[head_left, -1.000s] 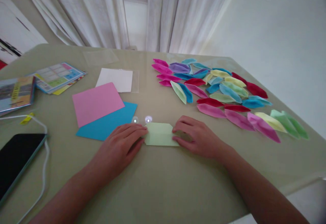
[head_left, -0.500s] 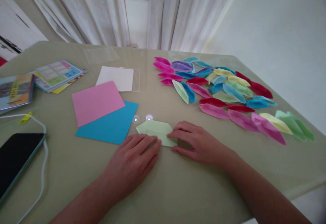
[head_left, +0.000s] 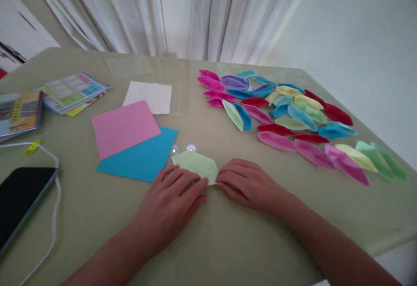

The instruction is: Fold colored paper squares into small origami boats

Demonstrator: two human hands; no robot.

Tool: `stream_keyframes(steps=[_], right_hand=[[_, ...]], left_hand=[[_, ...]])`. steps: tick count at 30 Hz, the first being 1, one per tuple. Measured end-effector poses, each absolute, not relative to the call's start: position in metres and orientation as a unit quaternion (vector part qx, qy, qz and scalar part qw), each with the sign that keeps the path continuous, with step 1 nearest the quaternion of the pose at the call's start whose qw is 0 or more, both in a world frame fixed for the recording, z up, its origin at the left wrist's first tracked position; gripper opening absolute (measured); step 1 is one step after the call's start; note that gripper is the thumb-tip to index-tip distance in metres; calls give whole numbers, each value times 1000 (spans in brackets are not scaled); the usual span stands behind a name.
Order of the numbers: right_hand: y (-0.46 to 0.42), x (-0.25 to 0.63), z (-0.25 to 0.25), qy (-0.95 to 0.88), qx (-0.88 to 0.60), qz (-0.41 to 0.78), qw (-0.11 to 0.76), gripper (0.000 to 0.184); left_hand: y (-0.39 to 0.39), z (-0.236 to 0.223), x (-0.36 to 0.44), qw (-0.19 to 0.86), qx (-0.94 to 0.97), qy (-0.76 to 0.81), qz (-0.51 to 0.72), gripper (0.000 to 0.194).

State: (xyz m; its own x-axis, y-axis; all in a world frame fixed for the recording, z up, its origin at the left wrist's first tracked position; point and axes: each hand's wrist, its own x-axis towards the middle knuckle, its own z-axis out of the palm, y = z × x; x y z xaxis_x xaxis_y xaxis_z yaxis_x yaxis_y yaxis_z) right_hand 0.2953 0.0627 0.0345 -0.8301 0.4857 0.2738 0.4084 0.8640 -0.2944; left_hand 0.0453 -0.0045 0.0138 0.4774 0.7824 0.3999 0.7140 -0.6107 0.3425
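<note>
A small pale green folded paper (head_left: 195, 162) lies on the table in front of me, with slanted corners and a pointed left end. My left hand (head_left: 177, 201) holds its near left edge down, fingers curved over it and part of the sheet hidden beneath. On the other side, the fingers and thumb of my right hand (head_left: 249, 184) pinch the right corner. Just past the paper are two small clear round discs (head_left: 191, 148). To its left, a pink sheet (head_left: 125, 129) overlaps a blue sheet (head_left: 146, 156).
Many-coloured folded paper pieces (head_left: 282, 147) spread over the right half of the table (head_left: 228, 242). White paper in a clear sleeve (head_left: 151, 98) lies behind the pink sheet. Booklets (head_left: 19, 112), a phone (head_left: 24, 203) and a white cable (head_left: 54, 221) are at left.
The green paper has turned slightly, and its right end now sits nearer my right fingertips. My right fingers have closed together on its corner. The left hand stays nearly in place.
</note>
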Motion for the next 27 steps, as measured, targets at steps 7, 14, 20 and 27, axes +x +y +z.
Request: stream_keyframes(steps=[7, 14, 20, 27], right_hand=[[60, 291, 25, -928, -285, 161, 179, 19], [59, 289, 26, -896, -349, 216, 170, 10], [67, 298, 39, -911, -299, 260, 116, 8], [67, 302, 35, -932, -267, 199, 143, 18]], left_hand=[[-6, 12, 44, 63, 879, 400, 251, 24], [-7, 12, 40, 24, 908, 368, 197, 33], [-6, 11, 41, 21, 909, 369, 192, 33], [-8, 16, 41, 14, 915, 375, 145, 42]])
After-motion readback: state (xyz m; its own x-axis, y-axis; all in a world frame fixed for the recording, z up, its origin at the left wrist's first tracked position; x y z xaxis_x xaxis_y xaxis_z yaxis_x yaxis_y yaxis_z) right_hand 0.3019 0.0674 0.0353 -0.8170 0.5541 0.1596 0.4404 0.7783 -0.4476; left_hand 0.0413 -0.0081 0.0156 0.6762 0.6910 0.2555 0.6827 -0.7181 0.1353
